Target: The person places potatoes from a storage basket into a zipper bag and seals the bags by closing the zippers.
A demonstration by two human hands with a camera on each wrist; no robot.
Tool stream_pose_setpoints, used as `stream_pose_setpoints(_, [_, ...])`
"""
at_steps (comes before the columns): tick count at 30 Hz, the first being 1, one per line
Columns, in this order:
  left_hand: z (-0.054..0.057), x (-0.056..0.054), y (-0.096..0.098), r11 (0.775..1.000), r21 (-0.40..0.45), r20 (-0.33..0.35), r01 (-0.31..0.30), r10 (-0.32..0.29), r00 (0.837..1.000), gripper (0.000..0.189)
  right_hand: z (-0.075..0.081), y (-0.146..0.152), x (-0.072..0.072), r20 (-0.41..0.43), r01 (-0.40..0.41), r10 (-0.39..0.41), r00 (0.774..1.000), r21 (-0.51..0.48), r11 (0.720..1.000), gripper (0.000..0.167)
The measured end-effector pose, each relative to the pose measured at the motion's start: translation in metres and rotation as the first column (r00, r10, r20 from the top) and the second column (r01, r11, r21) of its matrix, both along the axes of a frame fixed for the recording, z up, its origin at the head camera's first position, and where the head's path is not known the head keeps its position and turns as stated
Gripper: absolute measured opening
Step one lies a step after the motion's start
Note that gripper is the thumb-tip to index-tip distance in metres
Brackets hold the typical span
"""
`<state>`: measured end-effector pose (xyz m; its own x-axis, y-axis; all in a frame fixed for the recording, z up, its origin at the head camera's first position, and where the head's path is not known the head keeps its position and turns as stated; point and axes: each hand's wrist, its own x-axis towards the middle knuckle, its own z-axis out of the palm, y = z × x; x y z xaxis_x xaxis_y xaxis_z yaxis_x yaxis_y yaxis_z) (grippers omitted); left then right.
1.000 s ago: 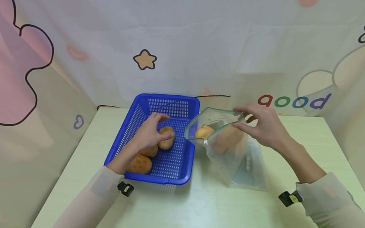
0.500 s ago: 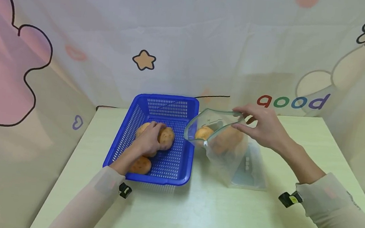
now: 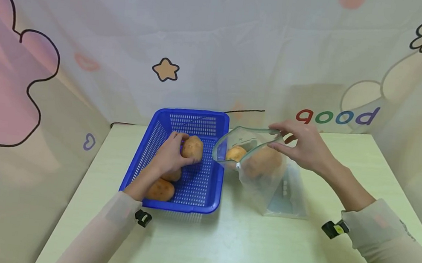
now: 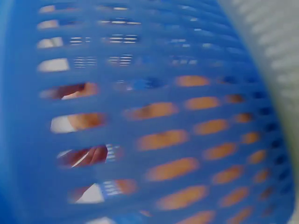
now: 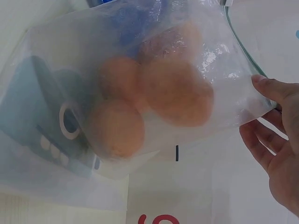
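Note:
In the head view my left hand [image 3: 170, 155] grips a potato [image 3: 192, 148] inside the blue plastic basket [image 3: 214, 192]. Two more potatoes [image 3: 161, 189] lie at the basket's near left, partly under that hand and wrist. My right hand [image 3: 304, 145] pinches the green-edged mouth of a translucent zip bag [image 3: 259, 188], which gapes toward the basket. Several potatoes [image 5: 177, 93] show through the bag's film in the right wrist view. The left wrist view is mostly the slotted basket wall [image 4: 112, 98], blurred, with potato colour and bits of the hand behind the slots.
Basket and bag stand side by side on a pale green table [image 3: 199, 246]. A printed cloth backdrop [image 3: 211, 54] rises directly behind them and along both sides. The bag's white zip slider [image 3: 238, 165] hangs at its rim near the basket.
My left hand has come down among the potatoes, taken hold of one and raised it slightly toward the basket's far side. The right hand and the bag stay where they were.

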<state>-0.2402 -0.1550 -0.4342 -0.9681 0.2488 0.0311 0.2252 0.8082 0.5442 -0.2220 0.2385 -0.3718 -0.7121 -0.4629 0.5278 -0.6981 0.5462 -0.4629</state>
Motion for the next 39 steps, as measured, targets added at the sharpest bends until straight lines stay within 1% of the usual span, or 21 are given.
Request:
stream_pose_setpoints(3, [0.018, 0.003, 0.005, 0.998, 0.061, -0.061, 0.020, -0.016, 0.998, 0.079, 0.000, -0.001, -0.001, 0.003, 0.002, -0.002, 1.000, -0.004, 1.000, 0.046])
stream_pose_setpoints(5, [0.033, 0.005, 0.013, 0.996, 0.077, -0.116, 0.040, -0.031, 0.993, 0.080, 0.000, -0.001, -0.001, 0.002, 0.005, -0.005, 1.000, -0.007, 1.000, 0.046])
stream_pose_setpoints(8, [0.054, 0.010, 0.029, 0.991, 0.088, -0.183, 0.102, -0.085, 0.980, 0.079, 0.000, -0.003, -0.002, 0.000, 0.008, -0.008, 1.000, -0.010, 1.000, 0.046])
stream_pose_setpoints(10, [0.067, 0.015, 0.042, 0.983, 0.083, -0.206, 0.162, -0.143, 0.968, 0.078, 0.001, -0.004, -0.003, -0.002, 0.012, -0.012, 1.000, -0.006, 1.000, 0.046])
stream_pose_setpoints(12, [0.078, 0.019, 0.055, 0.970, 0.070, -0.202, 0.234, -0.216, 0.955, 0.078, 0.001, -0.004, -0.003, -0.007, 0.013, -0.013, 1.000, -0.003, 1.000, 0.046])
stream_pose_setpoints(15, [0.087, 0.022, 0.070, 0.939, 0.037, -0.176, 0.342, -0.331, 0.927, 0.078, 0.001, -0.004, -0.004, -0.017, 0.009, -0.009, 1.000, -0.004, 1.000, 0.046])
stream_pose_setpoints(18, [0.091, 0.019, 0.081, 0.906, 0.016, -0.138, 0.422, -0.416, 0.899, 0.077, 0.001, -0.004, -0.004, -0.018, -0.006, 0.006, 1.000, -0.009, 1.000, 0.047])
stream_pose_setpoints(20, [0.091, 0.015, 0.084, 0.889, 0.011, -0.120, 0.458, -0.454, 0.883, 0.075, 0.001, -0.005, -0.003, -0.013, -0.017, 0.017, 1.000, -0.007, 1.000, 0.048])
stream_pose_setpoints(22, [0.090, 0.010, 0.087, 0.875, 0.028, -0.103, 0.483, -0.478, 0.872, 0.073, 0.001, -0.005, -0.002, -0.003, -0.026, 0.026, 1.000, -0.002, 1.000, 0.048])
stream_pose_setpoints(24, [0.088, 0.006, 0.088, 0.867, 0.063, -0.085, 0.495, -0.489, 0.868, 0.071, 0.001, -0.005, -0.002, -0.005, -0.036, 0.036, 0.999, 0.003, 0.999, 0.048])
stream_pose_setpoints(28, [0.083, -0.002, 0.090, 0.860, 0.161, -0.043, 0.484, -0.483, 0.874, 0.070, 0.003, -0.005, -0.003, -0.015, -0.042, 0.042, 0.999, 0.017, 0.999, 0.049])
stream_pose_setpoints(31, [0.077, -0.007, 0.091, 0.861, 0.205, -0.023, 0.465, -0.471, 0.882, 0.068, 0.003, -0.005, -0.003, -0.012, -0.032, 0.032, 0.999, 0.024, 0.999, 0.049])
stream_pose_setpoints(33, [0.072, -0.009, 0.092, 0.863, 0.213, -0.019, 0.458, -0.465, 0.885, 0.067, 0.002, -0.004, -0.004, -0.008, -0.024, 0.024, 1.000, 0.023, 0.999, 0.049])
stream_pose_setpoints(35, [0.069, -0.010, 0.092, 0.872, 0.195, -0.026, 0.450, -0.454, 0.891, 0.066, 0.001, -0.004, -0.004, -0.011, -0.021, 0.022, 1.000, 0.016, 1.000, 0.048])
stream_pose_setpoints(37, [0.069, -0.008, 0.090, 0.880, 0.172, -0.047, 0.442, -0.441, 0.896, 0.066, 0.001, -0.004, -0.004, -0.019, -0.018, 0.019, 1.000, 0.008, 1.000, 0.048])
stream_pose_setpoints(39, [0.072, -0.005, 0.086, 0.890, 0.151, -0.076, 0.431, -0.424, 0.903, 0.067, 0.000, -0.004, -0.004, -0.026, -0.015, 0.015, 1.000, 0.000, 1.000, 0.047])
